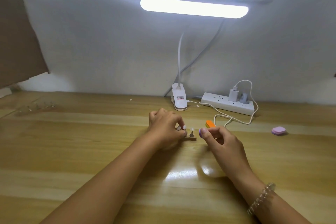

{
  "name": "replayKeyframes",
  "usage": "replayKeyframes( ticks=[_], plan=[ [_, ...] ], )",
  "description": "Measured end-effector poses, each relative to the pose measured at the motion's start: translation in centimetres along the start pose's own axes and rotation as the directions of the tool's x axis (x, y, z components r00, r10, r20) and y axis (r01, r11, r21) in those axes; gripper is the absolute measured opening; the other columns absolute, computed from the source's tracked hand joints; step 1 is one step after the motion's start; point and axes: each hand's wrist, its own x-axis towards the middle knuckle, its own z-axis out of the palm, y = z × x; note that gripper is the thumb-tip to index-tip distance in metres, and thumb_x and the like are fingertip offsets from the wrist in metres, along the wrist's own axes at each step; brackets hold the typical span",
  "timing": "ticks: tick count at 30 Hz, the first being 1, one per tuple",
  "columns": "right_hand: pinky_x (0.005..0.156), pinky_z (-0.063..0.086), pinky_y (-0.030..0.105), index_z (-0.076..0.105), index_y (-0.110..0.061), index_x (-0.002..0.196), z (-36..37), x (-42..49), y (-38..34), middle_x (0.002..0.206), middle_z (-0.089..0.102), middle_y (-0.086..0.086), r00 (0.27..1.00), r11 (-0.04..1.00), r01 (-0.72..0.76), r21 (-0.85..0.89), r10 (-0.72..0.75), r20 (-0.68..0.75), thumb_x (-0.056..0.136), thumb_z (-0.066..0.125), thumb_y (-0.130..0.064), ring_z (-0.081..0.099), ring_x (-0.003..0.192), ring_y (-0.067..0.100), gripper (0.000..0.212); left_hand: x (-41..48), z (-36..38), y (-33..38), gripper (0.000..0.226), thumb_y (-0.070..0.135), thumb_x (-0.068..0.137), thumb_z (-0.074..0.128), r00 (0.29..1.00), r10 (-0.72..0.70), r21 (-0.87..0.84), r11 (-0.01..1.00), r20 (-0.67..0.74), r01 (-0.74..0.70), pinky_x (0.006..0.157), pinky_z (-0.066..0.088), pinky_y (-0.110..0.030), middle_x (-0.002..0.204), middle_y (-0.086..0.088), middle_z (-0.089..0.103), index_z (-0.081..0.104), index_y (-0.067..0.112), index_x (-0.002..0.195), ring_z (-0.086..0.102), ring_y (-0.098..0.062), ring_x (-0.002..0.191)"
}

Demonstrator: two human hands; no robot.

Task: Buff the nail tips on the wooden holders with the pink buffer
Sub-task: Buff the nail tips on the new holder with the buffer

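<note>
Nearest the lens: two bare forearms, a beaded bracelet [261, 198] worn on the right wrist, and the glossy table [91, 151] beneath.

Step in hand, as judged: one tip on the near wooden holder [193, 139] is set up for buffing, with the buffer poised beside it.

- Left hand [164, 127]: the fingers [179, 123] are curled down and pinched onto the holder's left part, apparently to steady it. What exactly is nipped is hidden under the fingertips.
- Right hand [222, 142]: thumb and forefinger are closed on the small pink buffer [200, 132]. Only its lilac-pink end is seen past the thumb.
- The nail tip [192, 129] is seen upright on its metal stand, just beside the left fingertips and just short of the buffer's end. A slim gap is seen between them, with no contact as far as can be told.
- An orange block [210, 124] is noted just behind the right fingers. Whether it is held or lying on the table cannot be told.
- A lilac-pink pad [278, 130] lies well apart, beyond the right hand.
- A second holder [36, 106] with a row of tips lies well apart from the left fingers and is presumably yet to be done.

Next move, as judged: the gap is to be closed and light strokes laid across the tip while the holder is kept pressed down, since so small a stand may well twist or skate.
</note>
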Motion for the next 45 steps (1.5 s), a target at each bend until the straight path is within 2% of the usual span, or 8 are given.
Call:
replayKeyframes(
  ticks=[4, 7, 14, 20, 25, 32, 38, 45],
  plan=[
    [0.074, 0.048, 0.027, 0.070, -0.025, 0.085, 0.0, 0.1, 0.0, 0.099, 0.072, -0.011, 1.000, 1.000, -0.011, 0.011, 0.011, -0.021, 0.086, 0.066, -0.048, 0.065, 0.084, 0.007, 0.024, -0.4, 0.1, 0.9, 0.040, 0.066, 0.080, 0.064, 0.992, 0.113, 0.123, 0.987, -0.046, -0.107, 0.101, 0.006, -0.034, 0.124, 0.013, 0.049, 0.062, 0.036, 0.108, 0.031, -0.014, 0.127],
    [0.076, 0.050, 0.031, 0.069, -0.024, 0.084, 0.0, 0.1, 0.0, 0.090, 0.072, -0.010, 0.999, 0.999, -0.018, 0.026, 0.019, -0.034, 0.085, 0.067, -0.048, 0.065, 0.085, 0.010, 0.024, -0.8, 0.6, 2.1, 0.028, 0.056, 0.084, 0.061, 0.976, 0.186, 0.191, 0.968, -0.111, -0.162, 0.107, -0.001, -0.037, 0.139, 0.011, 0.044, 0.065, 0.035, 0.102, 0.026, -0.016, 0.134],
    [0.078, 0.051, 0.030, 0.068, -0.022, 0.090, -0.2, -0.1, -0.4, 0.095, 0.072, -0.008, 0.998, 0.998, -0.006, 0.055, 0.010, -0.069, 0.088, 0.066, -0.043, 0.065, 0.086, 0.009, 0.021, -1.6, 0.8, 3.2, 0.015, 0.037, 0.095, 0.055, 0.933, 0.333, 0.265, 0.920, -0.137, -0.290, 0.105, 0.012, -0.035, 0.132, 0.013, 0.054, 0.066, 0.029, 0.101, 0.037, -0.017, 0.130],
    [0.080, 0.050, 0.031, 0.061, -0.020, 0.104, -0.5, -0.4, -0.9, 0.098, 0.067, -0.005, 0.988, 0.993, 0.057, 0.105, -0.041, -0.146, 0.089, 0.068, -0.036, 0.063, 0.087, 0.011, 0.022, -4.8, 0.6, 2.1, 0.010, 0.031, 0.087, 0.073, 0.970, 0.159, -0.348, 0.912, -0.185, -0.216, 0.067, 0.048, -0.026, 0.085, 0.023, 0.068, 0.063, 0.033, 0.084, 0.064, -0.001, 0.075],
    [0.082, 0.052, 0.038, 0.058, -0.017, 0.106, -0.4, -0.8, -1.0, 0.099, 0.067, -0.006, 0.992, 0.990, 0.090, 0.106, -0.080, -0.096, 0.084, 0.074, -0.030, 0.063, 0.089, 0.018, 0.030, -5.9, 0.2, 1.2, 0.003, 0.023, 0.086, 0.078, 0.997, 0.052, -0.722, 0.688, -0.050, -0.072, 0.064, 0.040, -0.020, 0.084, 0.011, 0.074, 0.077, 0.024, 0.083, 0.059, 0.001, 0.068],
    [0.077, 0.051, 0.034, 0.058, -0.019, 0.104, -0.1, -1.6, -1.3, 0.096, 0.061, -0.013, 0.949, 0.949, 0.307, -0.076, -0.311, -0.045, 0.079, 0.079, -0.022, 0.060, 0.084, 0.011, 0.033, -6.4, 0.1, 0.2, 0.022, 0.021, 0.101, 0.056, 0.985, 0.119, -0.605, 0.796, 0.123, -0.021, 0.069, 0.040, -0.027, 0.106, 0.000, 0.068, 0.073, 0.022, 0.116, 0.043, -0.008, 0.062],
    [0.070, 0.049, 0.033, 0.059, -0.017, 0.101, 0.3, -2.5, -1.9, 0.095, 0.058, -0.009, 0.831, 0.800, 0.542, -0.256, -0.555, 0.026, 0.081, 0.073, -0.034, 0.055, 0.078, 0.011, 0.030, -6.4, 0.2, 0.2, 0.010, 0.015, 0.098, 0.060, 0.994, 0.067, -0.672, 0.740, 0.092, 0.012, 0.056, 0.038, -0.017, 0.087, 0.010, 0.065, 0.065, 0.023, 0.099, 0.049, 0.002, 0.054],
    [0.075, 0.048, 0.032, 0.061, -0.018, 0.094, 0.2, -2.1, -1.6, 0.092, 0.060, -0.011, 0.876, 0.850, 0.473, -0.233, -0.481, 0.027, 0.078, 0.078, -0.033, 0.056, 0.080, 0.012, 0.027, -6.5, 0.3, 0.0, 0.017, 0.019, 0.101, 0.055, 0.984, 0.131, -0.568, 0.822, 0.121, -0.039, 0.058, 0.032, -0.016, 0.076, 0.024, 0.062, 0.069, 0.028, 0.095, 0.043, 0.003, 0.054]
  ],
)
